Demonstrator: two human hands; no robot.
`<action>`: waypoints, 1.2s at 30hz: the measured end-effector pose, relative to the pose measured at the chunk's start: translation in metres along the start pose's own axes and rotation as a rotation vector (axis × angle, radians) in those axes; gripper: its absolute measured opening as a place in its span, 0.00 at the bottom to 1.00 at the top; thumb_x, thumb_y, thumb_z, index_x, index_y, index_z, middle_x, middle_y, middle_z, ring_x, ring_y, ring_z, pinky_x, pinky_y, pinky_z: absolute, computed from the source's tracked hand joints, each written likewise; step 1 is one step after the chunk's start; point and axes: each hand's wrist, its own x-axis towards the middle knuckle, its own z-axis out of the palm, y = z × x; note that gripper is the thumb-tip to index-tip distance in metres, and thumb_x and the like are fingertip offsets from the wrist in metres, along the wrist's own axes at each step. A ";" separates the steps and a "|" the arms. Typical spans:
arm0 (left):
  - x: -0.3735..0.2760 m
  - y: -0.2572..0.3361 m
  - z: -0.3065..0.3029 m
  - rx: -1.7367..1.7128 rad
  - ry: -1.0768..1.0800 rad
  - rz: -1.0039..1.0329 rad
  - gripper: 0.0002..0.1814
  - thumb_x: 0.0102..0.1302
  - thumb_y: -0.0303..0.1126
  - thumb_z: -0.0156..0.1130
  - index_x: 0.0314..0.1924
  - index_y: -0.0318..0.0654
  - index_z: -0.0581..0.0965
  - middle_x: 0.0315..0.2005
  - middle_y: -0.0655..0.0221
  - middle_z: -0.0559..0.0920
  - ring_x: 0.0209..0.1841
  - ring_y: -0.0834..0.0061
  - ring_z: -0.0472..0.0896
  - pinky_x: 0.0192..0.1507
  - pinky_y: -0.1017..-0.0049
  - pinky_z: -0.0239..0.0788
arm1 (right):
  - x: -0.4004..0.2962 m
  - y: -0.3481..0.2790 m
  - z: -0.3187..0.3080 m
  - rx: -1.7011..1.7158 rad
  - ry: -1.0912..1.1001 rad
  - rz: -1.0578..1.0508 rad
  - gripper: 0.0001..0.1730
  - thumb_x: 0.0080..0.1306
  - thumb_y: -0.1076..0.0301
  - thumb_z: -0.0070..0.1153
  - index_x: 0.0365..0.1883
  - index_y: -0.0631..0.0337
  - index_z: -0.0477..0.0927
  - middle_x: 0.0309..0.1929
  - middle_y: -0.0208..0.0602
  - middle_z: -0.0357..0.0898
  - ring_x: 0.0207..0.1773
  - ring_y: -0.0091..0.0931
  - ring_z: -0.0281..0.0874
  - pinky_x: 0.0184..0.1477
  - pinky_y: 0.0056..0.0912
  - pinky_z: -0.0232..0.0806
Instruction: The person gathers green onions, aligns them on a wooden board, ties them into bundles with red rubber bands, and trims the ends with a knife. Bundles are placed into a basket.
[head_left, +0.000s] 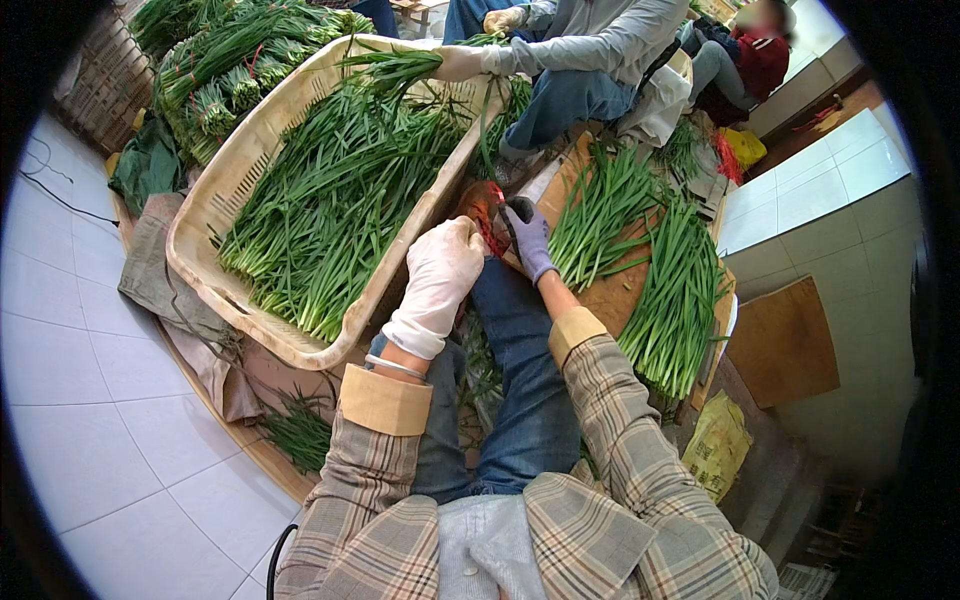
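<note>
My left hand, in a whitish glove, is above my knee beside the near right rim of a large plastic crate. Its fingers are bent; whether they pinch anything is unclear. Loose green garlic chives fill the crate. My right hand, in a purple-grey glove with dark fingertips, has its fingers on red ties that lie over a brown rounded thing at my knee. Right of that hand, two loose piles of chives, the nearer one and the outer one, rest on a brown board.
Across the crate a co-worker's gloved hand holds chives over its far end. Tied chive bundles are heaped at the upper left. Another person sits at the far right. A yellow sack lies below the board; cloth lies left of the crate.
</note>
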 end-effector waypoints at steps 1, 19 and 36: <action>0.000 -0.001 0.001 0.001 0.002 0.004 0.13 0.62 0.39 0.51 0.37 0.41 0.80 0.32 0.55 0.82 0.39 0.55 0.79 0.44 0.62 0.69 | -0.003 -0.007 0.001 -0.053 -0.018 -0.033 0.14 0.59 0.64 0.59 0.40 0.64 0.79 0.37 0.41 0.81 0.40 0.32 0.78 0.45 0.30 0.68; 0.000 0.020 -0.002 -0.416 -0.303 -0.123 0.25 0.68 0.49 0.50 0.27 0.33 0.79 0.19 0.66 0.79 0.23 0.77 0.77 0.30 0.75 0.69 | -0.174 -0.106 -0.067 0.433 0.157 0.132 0.08 0.65 0.73 0.53 0.40 0.66 0.77 0.35 0.28 0.79 0.35 0.16 0.73 0.38 0.21 0.67; -0.102 0.131 0.050 -1.057 -0.699 0.269 0.15 0.70 0.36 0.51 0.42 0.31 0.78 0.27 0.75 0.78 0.27 0.86 0.70 0.34 0.86 0.62 | -0.237 -0.152 -0.208 0.330 0.162 0.029 0.16 0.68 0.66 0.50 0.50 0.68 0.73 0.47 0.40 0.77 0.49 0.26 0.75 0.51 0.27 0.67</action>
